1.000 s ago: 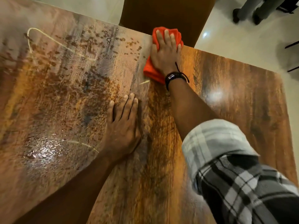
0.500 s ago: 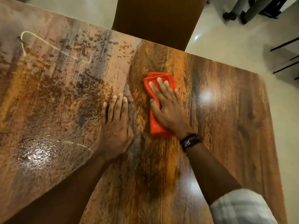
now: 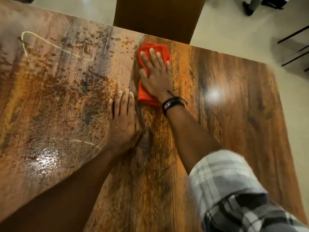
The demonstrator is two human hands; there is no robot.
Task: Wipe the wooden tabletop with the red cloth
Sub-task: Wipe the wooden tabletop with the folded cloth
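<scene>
The wooden tabletop (image 3: 234,114) fills most of the view. Its left half is filmed with wet, foamy smears and droplets; its right half is glossy and dark. A folded red cloth (image 3: 145,96) lies near the far edge, at the border between the two areas. My right hand (image 3: 156,76) presses flat on the cloth with straight, spread fingers and covers most of it. A black band circles that wrist. My left hand (image 3: 122,121) rests palm down on the wood just below and left of the cloth, fingers straight and together.
A brown chair back (image 3: 158,17) stands against the table's far edge, just behind the cloth. Pale tiled floor (image 3: 242,36) surrounds the table. A person's feet (image 3: 249,7) show at the top right, and dark furniture legs (image 3: 294,51) at the right.
My right hand slid the cloth from the far edge toward me, then pushed it back away toward the far edge. The left hand stayed planted in the same spot.
</scene>
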